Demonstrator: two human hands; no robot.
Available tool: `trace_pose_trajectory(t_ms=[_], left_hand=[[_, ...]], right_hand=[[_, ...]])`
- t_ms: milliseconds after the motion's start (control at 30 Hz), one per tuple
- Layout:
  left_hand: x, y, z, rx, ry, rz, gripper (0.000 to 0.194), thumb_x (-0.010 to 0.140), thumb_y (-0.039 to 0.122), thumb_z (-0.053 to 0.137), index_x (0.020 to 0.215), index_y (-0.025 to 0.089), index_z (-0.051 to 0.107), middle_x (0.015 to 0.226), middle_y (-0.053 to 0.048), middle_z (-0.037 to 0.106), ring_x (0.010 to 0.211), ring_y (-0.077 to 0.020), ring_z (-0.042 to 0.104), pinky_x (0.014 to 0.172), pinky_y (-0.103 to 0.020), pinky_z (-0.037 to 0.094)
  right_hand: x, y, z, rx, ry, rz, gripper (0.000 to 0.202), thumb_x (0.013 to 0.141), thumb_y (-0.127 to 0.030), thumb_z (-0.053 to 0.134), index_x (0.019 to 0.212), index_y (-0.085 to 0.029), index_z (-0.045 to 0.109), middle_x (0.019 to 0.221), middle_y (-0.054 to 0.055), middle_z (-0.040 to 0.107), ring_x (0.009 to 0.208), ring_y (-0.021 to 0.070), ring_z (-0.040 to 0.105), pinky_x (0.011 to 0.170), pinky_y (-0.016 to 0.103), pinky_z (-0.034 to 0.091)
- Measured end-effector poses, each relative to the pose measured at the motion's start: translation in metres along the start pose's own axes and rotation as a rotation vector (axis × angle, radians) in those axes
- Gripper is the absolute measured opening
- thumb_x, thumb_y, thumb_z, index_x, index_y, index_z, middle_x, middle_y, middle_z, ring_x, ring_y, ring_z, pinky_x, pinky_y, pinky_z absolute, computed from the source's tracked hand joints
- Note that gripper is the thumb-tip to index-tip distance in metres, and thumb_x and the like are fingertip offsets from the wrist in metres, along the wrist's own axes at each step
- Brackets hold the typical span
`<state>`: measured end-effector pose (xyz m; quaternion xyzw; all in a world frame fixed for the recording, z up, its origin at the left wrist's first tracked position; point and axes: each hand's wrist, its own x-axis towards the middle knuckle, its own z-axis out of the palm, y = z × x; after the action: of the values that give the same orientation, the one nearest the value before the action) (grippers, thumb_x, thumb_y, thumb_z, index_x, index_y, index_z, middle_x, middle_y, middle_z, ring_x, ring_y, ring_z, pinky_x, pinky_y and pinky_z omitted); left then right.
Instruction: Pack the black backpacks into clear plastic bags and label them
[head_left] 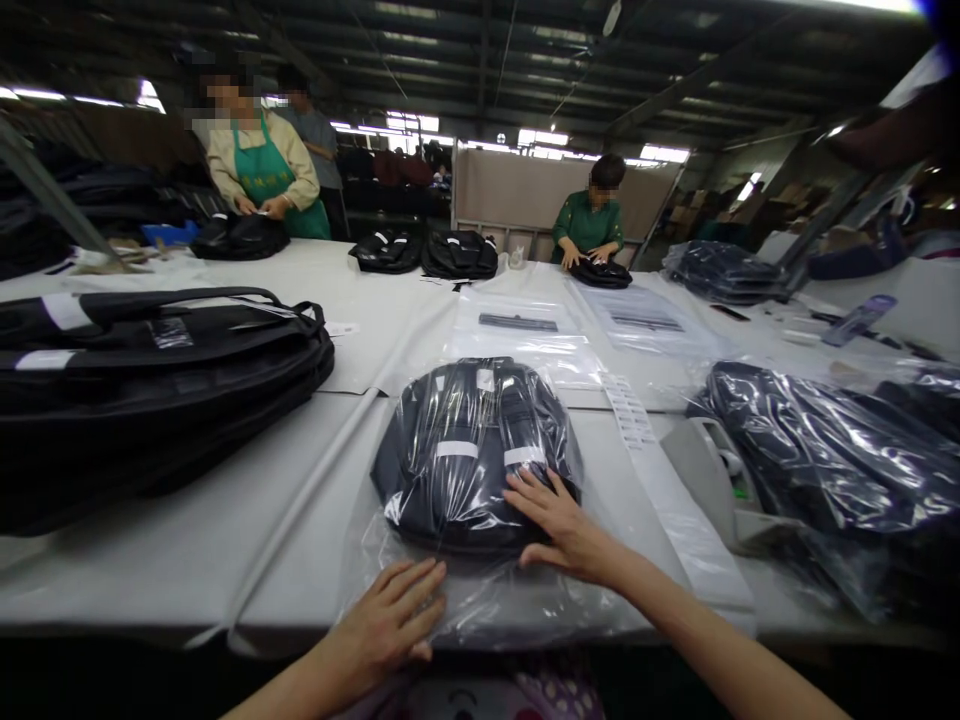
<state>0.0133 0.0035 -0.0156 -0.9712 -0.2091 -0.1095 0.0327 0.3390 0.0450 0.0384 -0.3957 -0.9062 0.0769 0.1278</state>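
Observation:
A black bag [472, 460] lies inside a clear plastic bag [517, 605] on the white-covered table, with white bands around its straps. My right hand [566, 525] rests with spread fingers on the plastic over the bag's lower right part. Near the table's front edge, my left hand [394, 615] lies on the loose plastic just below the black bag, its fingers extended. Neither hand is gripping anything.
Stacked black bags [150, 390] fill the left; plastic-wrapped bags [840, 440] lie at right beside a grey dispenser [720, 480] and a label strip [637, 420]. Flat plastic bags [517, 320] lie beyond. Across the table, people handle black bags.

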Motion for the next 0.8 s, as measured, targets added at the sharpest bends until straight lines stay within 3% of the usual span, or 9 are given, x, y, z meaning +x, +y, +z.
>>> trace_pose_trajectory(t_ms=[100,167,267,333,400,467,533,667,800], left_hand=[[0.003,0.005,-0.02,-0.026,-0.034,0.008,0.063,0.081,0.061,0.047,0.126,0.016,0.048,0.136,-0.018,0.044,0.125,-0.0312,0.04,0.099,-0.047,0.038],[0.007,0.009,-0.04,-0.048,-0.036,0.005,0.065,0.08,0.064,0.045,0.124,0.016,0.049,0.133,-0.019,0.048,0.123,-0.0325,0.042,0.1,-0.05,0.036],[0.021,0.006,-0.074,-0.117,0.044,0.032,0.051,0.085,0.06,0.04,0.107,0.018,0.06,0.113,-0.015,0.062,0.109,-0.0295,0.055,0.097,-0.049,0.039],[0.04,-0.009,-0.092,-0.163,0.149,0.06,0.043,0.091,0.051,0.035,0.1,0.019,0.061,0.102,-0.011,0.066,0.099,-0.0246,0.06,0.093,-0.044,0.043],[0.068,-0.033,-0.098,-0.153,0.217,0.047,0.039,0.095,0.042,0.031,0.111,0.019,0.057,0.114,-0.011,0.061,0.108,-0.0238,0.055,0.094,-0.042,0.042],[0.098,-0.055,-0.088,-0.113,0.167,0.003,0.047,0.095,0.043,0.031,0.134,0.018,0.04,0.141,-0.015,0.037,0.13,-0.0301,0.033,0.103,-0.049,0.03],[0.122,-0.069,-0.063,-0.124,0.054,0.02,0.062,0.092,0.049,0.037,0.143,0.018,0.023,0.15,-0.018,0.015,0.137,-0.0343,0.014,0.107,-0.054,0.02],[0.133,-0.069,-0.006,-0.188,-0.122,0.097,0.066,0.089,0.045,0.047,0.144,0.022,0.018,0.151,-0.016,0.012,0.137,-0.0332,0.011,0.108,-0.054,0.014],[0.127,-0.06,0.008,-0.194,-0.128,0.111,0.058,0.088,0.036,0.052,0.14,0.033,0.027,0.152,-0.009,0.008,0.137,-0.0365,0.008,0.106,-0.06,0.007]], right_hand=[[0.002,0.003,-0.018,0.093,0.224,0.045,0.045,0.095,-0.034,0.037,0.137,-0.02,0.034,0.135,0.011,0.048,0.13,0.0215,0.037,0.108,0.047,0.031],[0.013,0.002,-0.021,0.087,0.281,0.079,0.04,0.095,-0.03,0.033,0.133,-0.018,0.041,0.133,0.011,0.051,0.129,0.0211,0.039,0.107,0.045,0.033],[0.031,0.001,-0.01,0.005,0.14,0.119,0.038,0.095,-0.03,0.033,0.127,-0.015,0.048,0.133,0.013,0.05,0.128,0.0242,0.039,0.105,0.049,0.035],[0.037,0.0,0.0,-0.048,0.045,0.132,0.037,0.094,-0.029,0.034,0.124,-0.015,0.05,0.132,0.013,0.051,0.129,0.0257,0.038,0.104,0.051,0.034],[0.037,0.0,0.008,-0.08,0.008,0.132,0.037,0.094,-0.028,0.034,0.124,-0.013,0.05,0.133,0.013,0.05,0.13,0.0268,0.036,0.105,0.052,0.032],[0.034,0.0,0.013,-0.093,0.011,0.125,0.039,0.094,-0.028,0.033,0.126,-0.011,0.048,0.134,0.014,0.048,0.131,0.0276,0.034,0.106,0.052,0.029],[0.029,0.001,0.019,-0.092,0.029,0.111,0.041,0.094,-0.027,0.034,0.13,-0.01,0.043,0.136,0.015,0.046,0.131,0.0278,0.032,0.107,0.052,0.028],[0.018,0.005,0.039,-0.08,0.11,0.091,0.047,0.091,-0.023,0.036,0.136,-0.008,0.034,0.139,0.017,0.041,0.134,0.0276,0.027,0.109,0.051,0.025],[0.016,0.011,0.054,-0.019,0.182,0.093,0.049,0.089,-0.019,0.035,0.136,-0.006,0.031,0.141,0.018,0.037,0.136,0.0282,0.021,0.109,0.053,0.024]])
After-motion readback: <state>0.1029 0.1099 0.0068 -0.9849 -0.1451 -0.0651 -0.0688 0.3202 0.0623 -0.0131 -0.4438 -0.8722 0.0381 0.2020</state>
